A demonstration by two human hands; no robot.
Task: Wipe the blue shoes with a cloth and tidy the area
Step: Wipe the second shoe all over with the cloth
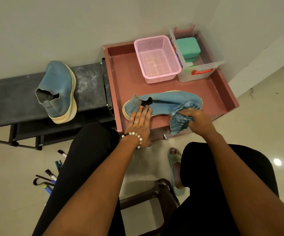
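Currently right hand (194, 117) bunches the blue cloth (180, 122) against the toe side of the blue shoe (165, 103) lying on its side on the pink table (219, 92). Left hand (140, 121), fingers straight, presses the heel end down. Step looks like wiping shoe one; second shoe (59, 91) waits on the black rack (10, 97). Next probably needs strokes along the upper, then swapping shoes.

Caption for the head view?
Left hand steadies a blue shoe on the pink cabinet; right hand wipes with a cloth.
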